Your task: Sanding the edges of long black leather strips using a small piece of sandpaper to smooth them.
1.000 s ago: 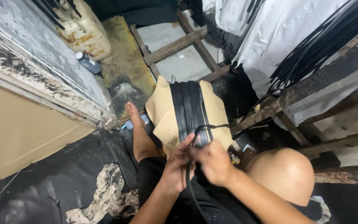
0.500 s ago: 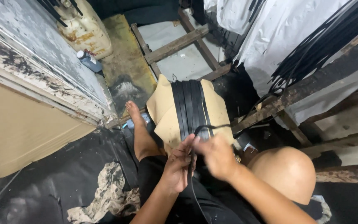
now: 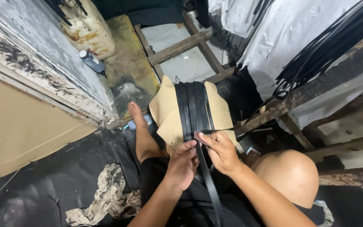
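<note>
Black strap (image 3: 204, 170) runs up from my lap to the tan form (image 3: 169, 115) propped against my legs, where several black bands (image 3: 193, 110) already lie side by side down its middle. My left hand (image 3: 182, 164) pinches the strap at the form's lower edge, and my right hand (image 3: 221, 151) grips it just beside, fingers curled tight. My bare foot (image 3: 136, 114) rests by the form's left edge, near the wooden frame (image 3: 177, 47).
</note>
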